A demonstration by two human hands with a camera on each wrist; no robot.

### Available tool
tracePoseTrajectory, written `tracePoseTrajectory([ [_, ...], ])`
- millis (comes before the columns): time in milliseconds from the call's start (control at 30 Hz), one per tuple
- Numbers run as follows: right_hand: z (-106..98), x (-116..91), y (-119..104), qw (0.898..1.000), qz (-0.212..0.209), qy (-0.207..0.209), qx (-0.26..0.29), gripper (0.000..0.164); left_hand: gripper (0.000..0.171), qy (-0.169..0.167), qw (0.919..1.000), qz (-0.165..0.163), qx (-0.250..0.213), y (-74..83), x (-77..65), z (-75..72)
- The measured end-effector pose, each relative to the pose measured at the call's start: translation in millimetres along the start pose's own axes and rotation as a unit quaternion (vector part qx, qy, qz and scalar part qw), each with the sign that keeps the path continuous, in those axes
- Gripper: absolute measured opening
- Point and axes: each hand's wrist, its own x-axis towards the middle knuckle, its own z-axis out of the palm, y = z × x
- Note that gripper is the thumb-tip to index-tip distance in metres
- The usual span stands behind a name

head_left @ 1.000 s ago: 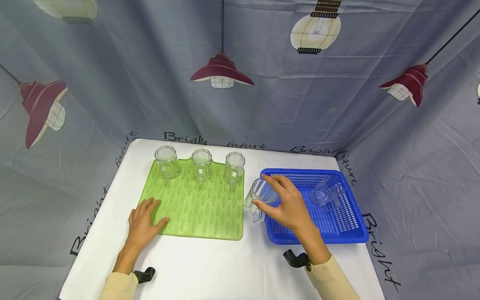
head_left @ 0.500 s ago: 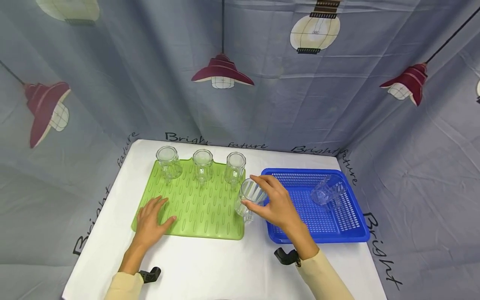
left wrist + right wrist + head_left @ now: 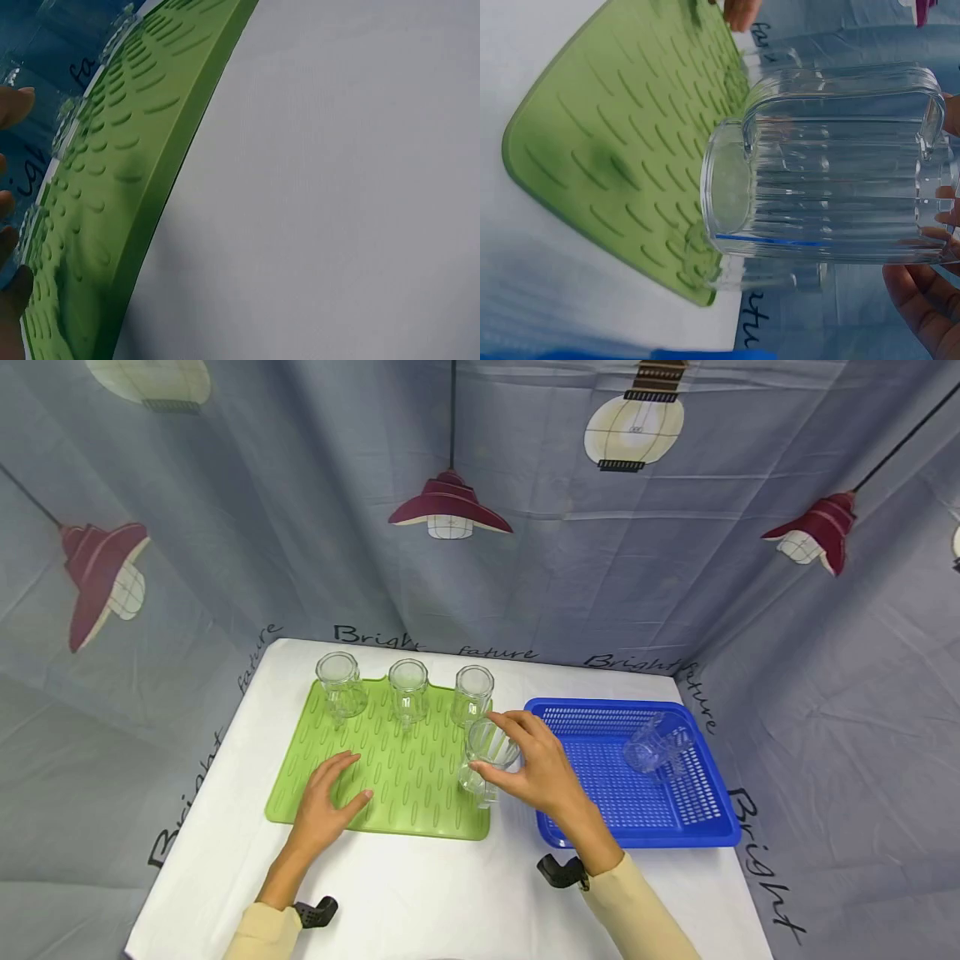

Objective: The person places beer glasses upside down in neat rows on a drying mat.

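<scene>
My right hand (image 3: 542, 768) grips a clear glass mug (image 3: 832, 172) near its base, between thumb and fingers. The mug is upside down, its handle toward me, above the right edge of the green drying mat (image 3: 397, 777). In the right wrist view its rim faces the mat, with a gap between them. My left hand (image 3: 324, 806) hovers over the left part of the mat, fingers spread, holding nothing. Along the mat's back edge stand three upturned glass mugs: a left one (image 3: 341, 685), a middle one (image 3: 408, 692) and a right one (image 3: 472, 695).
Right of the mat sits a blue plastic basket (image 3: 637, 842) with one glass mug (image 3: 651, 745) lying in it. Both stand on a white-covered table (image 3: 420, 893). A grey-blue curtain (image 3: 540, 577) hangs behind and at both sides.
My right hand has carried the mug leftward from the basket's left edge to over the mat's right edge. My left hand has shifted rightward over the mat.
</scene>
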Motion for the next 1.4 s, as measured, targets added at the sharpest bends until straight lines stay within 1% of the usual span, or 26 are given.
tracePoseTrajectory([
  [100, 3.6, 3.3, -5.2, 1.0, -0.01, -0.003, 0.003, 0.077, 0.068, 0.004, 0.9995, 0.018, -0.027, 3.8, -1.3, 5.9],
  [267, 8.5, 7.5, -12.5, 1.0, -0.024, -0.005, 0.006, 0.077, 0.069, -0.015, 0.9982, 0.035, -0.046, 13.1, -3.9, 18.7],
  [500, 14.9, 11.0, -17.8, 0.999, -0.041, -0.012, 0.01, 0.077, 0.071, -0.049, 0.9952, 0.047, -0.072, 27.7, -7.5, 38.8],
  [667, 18.6, 12.4, -20.7, 0.999, -0.047, -0.013, 0.017, 0.076, 0.073, -0.054, 0.9933, 0.055, -0.086, 34.5, -8.0, 49.7],
  [800, 21.3, 12.0, -24.8, 0.998, -0.047, -0.021, 0.029, 0.078, 0.076, -0.061, 0.9897, 0.073, -0.107, 40.2, -6.6, 56.5],
  [933, 23.4, 12.4, -30.2, 0.997, -0.056, -0.031, 0.043, 0.078, 0.079, -0.075, 0.9838, 0.094, -0.133, 46.9, -5.4, 61.1],
  [1000, 24.6, 13.3, -32.7, 0.996, -0.063, -0.032, 0.047, 0.078, 0.08, -0.081, 0.9815, 0.094, -0.146, 50.2, -5.3, 62.3],
  [1100, 26.8, 14.9, -35.7, 0.995, -0.074, -0.033, 0.055, 0.077, 0.081, -0.084, 0.981, 0.08, -0.155, 55.0, -5.2, 62.7],
  [1267, 29.8, 15.5, -39.2, 0.994, -0.08, -0.043, 0.065, 0.077, 0.081, -0.084, 0.9823, 0.071, -0.152, 61.9, -4.2, 62.0],
  [1400, 31.9, 14.0, -41.6, 0.993, -0.08, -0.056, 0.067, 0.076, 0.082, -0.093, 0.9815, 0.062, -0.155, 65.1, -3.5, 62.4],
])
